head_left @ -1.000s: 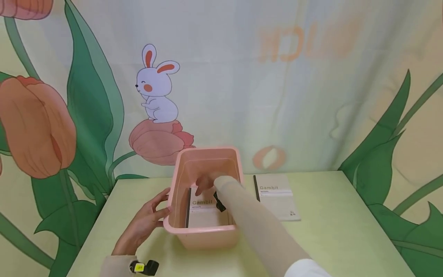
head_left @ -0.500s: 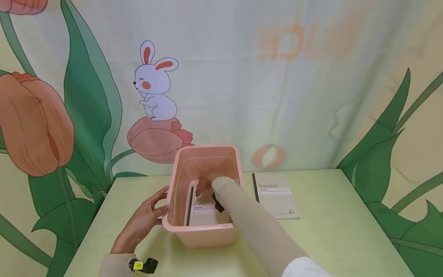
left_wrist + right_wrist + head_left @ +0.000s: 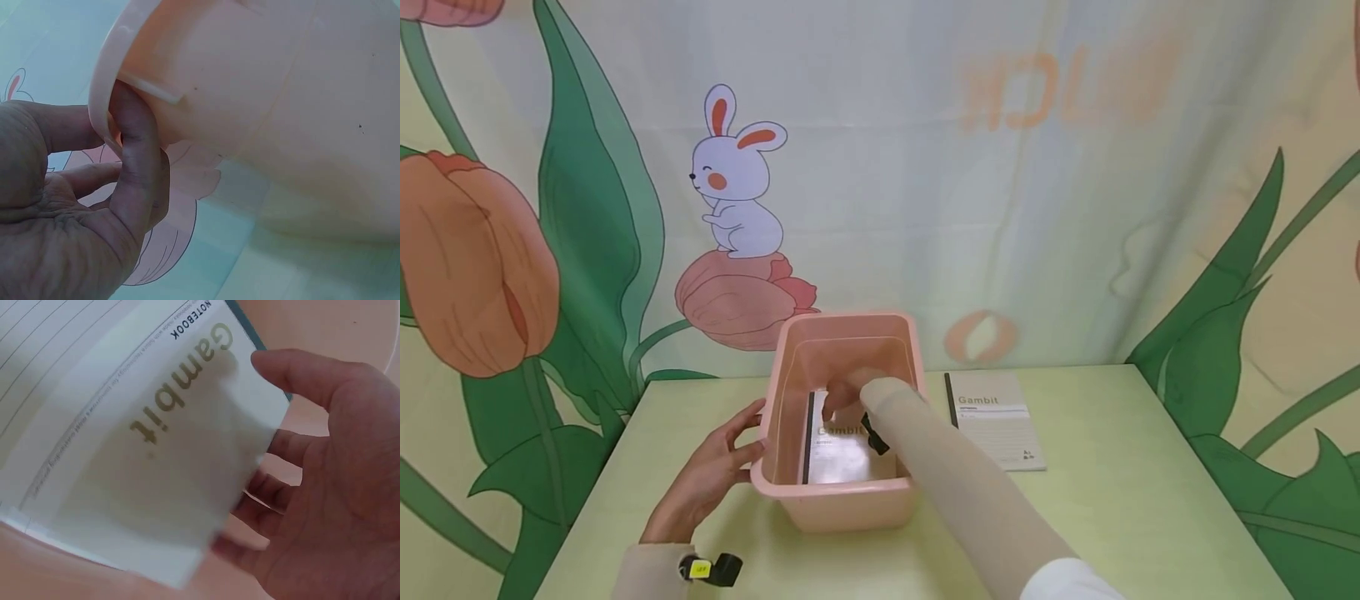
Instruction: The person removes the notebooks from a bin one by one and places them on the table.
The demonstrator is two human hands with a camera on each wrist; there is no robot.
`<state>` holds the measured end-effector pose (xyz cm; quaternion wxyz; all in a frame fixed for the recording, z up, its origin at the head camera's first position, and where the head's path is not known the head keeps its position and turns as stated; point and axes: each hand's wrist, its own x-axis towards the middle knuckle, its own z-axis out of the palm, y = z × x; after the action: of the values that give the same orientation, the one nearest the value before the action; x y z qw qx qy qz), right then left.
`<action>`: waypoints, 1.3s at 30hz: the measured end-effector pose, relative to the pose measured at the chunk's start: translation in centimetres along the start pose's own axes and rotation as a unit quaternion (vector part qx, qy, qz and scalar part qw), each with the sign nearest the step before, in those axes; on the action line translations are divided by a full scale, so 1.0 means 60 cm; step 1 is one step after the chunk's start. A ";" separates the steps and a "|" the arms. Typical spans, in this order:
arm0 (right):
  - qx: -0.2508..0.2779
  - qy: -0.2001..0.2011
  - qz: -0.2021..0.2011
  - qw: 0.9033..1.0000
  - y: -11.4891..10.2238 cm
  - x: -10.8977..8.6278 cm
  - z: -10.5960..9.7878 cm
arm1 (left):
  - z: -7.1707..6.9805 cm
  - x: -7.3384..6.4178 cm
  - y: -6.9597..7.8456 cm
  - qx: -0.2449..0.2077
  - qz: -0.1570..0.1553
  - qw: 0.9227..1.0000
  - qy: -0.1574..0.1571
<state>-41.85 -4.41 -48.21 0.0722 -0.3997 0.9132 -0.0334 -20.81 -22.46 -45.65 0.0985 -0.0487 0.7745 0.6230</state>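
A pink plastic bin (image 3: 842, 508) stands on the table, seen from above in the head view. At its left side my left hand (image 3: 711, 467) pinches the rim; the left wrist view shows the thumb and fingers on both sides of the bin's rim (image 3: 103, 81). Inside the bin is a pale notebook (image 3: 842, 461) marked "Gambit", with a dark spine. My right hand (image 3: 847, 390) reaches in and grips the notebook's far edge. In the right wrist view, the thumb is over the cover of the notebook (image 3: 150, 462) and the fingertips go under its edge.
A second "Gambit" notebook (image 3: 996, 421) lies flat on the table, right of the bin. My right forearm (image 3: 955, 483) crosses the bin's right rim. Behind the light green table (image 3: 1120, 483) hangs a printed curtain (image 3: 880, 167) with a rabbit and tulips.
The far edge of the notebook in the bin has risen slightly, and its cover now catches a glare. My left hand stays on the rim, and the other notebook lies as before.
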 end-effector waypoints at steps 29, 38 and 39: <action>0.048 0.161 0.129 0.977 -0.045 -0.059 -0.052 | -0.004 0.009 -0.008 -0.013 0.003 1.000 -0.016; -0.041 0.245 0.112 0.962 -0.066 -0.117 -0.127 | -0.001 0.001 -0.003 -0.006 0.003 1.000 -0.009; -0.055 0.263 0.106 0.957 -0.068 -0.123 -0.135 | -0.001 0.000 -0.002 -0.006 0.002 1.000 -0.009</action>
<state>-35.19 -1.72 -38.92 -0.1894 -0.2807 0.9376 -0.0787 -20.79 -22.55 -45.76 0.1036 -0.0422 0.7701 0.6280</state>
